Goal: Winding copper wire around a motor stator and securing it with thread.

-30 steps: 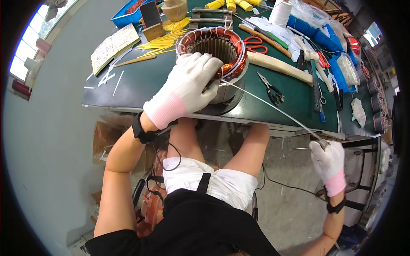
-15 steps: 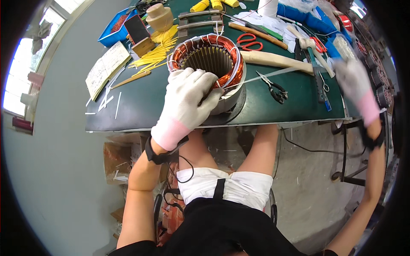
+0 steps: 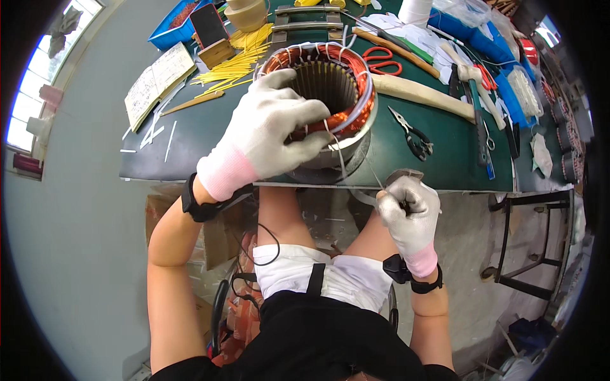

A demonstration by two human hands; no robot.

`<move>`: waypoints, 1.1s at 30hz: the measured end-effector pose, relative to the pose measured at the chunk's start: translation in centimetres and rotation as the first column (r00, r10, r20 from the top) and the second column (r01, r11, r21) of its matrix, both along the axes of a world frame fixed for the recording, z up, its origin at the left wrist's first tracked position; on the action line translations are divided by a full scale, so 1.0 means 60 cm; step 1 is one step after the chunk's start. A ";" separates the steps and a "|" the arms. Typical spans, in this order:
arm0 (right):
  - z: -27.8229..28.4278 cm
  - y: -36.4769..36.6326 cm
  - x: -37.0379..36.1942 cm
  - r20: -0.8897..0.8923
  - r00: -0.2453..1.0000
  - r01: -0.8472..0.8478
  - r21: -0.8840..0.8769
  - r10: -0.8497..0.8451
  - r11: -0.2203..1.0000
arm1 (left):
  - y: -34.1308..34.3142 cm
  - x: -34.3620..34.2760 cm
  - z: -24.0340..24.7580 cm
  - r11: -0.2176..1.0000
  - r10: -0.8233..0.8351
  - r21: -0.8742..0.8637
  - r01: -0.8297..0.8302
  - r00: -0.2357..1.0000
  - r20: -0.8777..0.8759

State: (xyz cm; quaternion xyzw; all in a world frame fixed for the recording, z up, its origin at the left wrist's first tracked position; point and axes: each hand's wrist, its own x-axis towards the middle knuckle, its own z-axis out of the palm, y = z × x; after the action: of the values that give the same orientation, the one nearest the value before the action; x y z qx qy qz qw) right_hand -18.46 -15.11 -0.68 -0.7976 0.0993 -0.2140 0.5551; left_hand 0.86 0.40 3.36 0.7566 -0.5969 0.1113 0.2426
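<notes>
Spanning stator rim (image 3: 363, 79): left hand (image 3: 270, 124), spread | right hand (image 3: 412, 213): cord (image 3: 375, 173) clenched, near table edge (image 3: 470, 190)

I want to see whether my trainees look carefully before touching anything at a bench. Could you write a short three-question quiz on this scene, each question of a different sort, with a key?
1. Short answer: Which hand touches the copper-wound ring?
2. True or false: The open notebook lies to the left of the ring and the pliers to its right.
3. Multiple choice: The scissors just right of the ring have handles that are:
A) yellow
B) red
C) blue

Key: 1. The left hand; 2. True; 3. B.
</notes>
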 end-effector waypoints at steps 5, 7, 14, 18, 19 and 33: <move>0.001 0.006 0.036 -0.124 0.990 -0.066 0.035 0.070 0.997 | -0.002 0.003 -0.005 0.995 -0.073 -0.073 0.066 0.993 -0.093; -0.006 0.011 0.043 -0.144 0.989 -0.044 -0.014 0.042 0.999 | -0.005 0.006 -0.007 0.992 -0.107 -0.086 0.098 0.988 -0.112; -0.021 0.015 0.075 0.058 0.991 -0.085 -0.411 0.119 0.908 | -0.002 -0.008 -0.009 0.996 0.013 -0.085 -0.029 0.983 -0.185; -0.012 0.008 0.053 -0.189 0.963 -0.253 -0.412 0.190 0.875 | -0.010 -0.009 -0.010 0.987 0.039 -0.151 -0.061 0.989 -0.145; -0.018 0.006 0.048 -0.204 0.960 -0.260 -0.407 0.190 0.876 | -0.011 -0.008 -0.016 0.984 0.030 -0.172 -0.049 0.993 -0.111; -0.066 -0.010 -0.023 -0.328 0.763 -0.475 0.301 0.557 0.827 | -0.030 -0.024 -0.039 0.909 0.154 -0.375 -0.181 0.983 -0.100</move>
State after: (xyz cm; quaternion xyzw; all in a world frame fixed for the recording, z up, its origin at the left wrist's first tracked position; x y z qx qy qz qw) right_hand -19.85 -15.72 -4.67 -0.7601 0.0078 0.1275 0.6371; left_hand -0.60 -1.38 1.01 0.7464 -0.4881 0.2200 0.3952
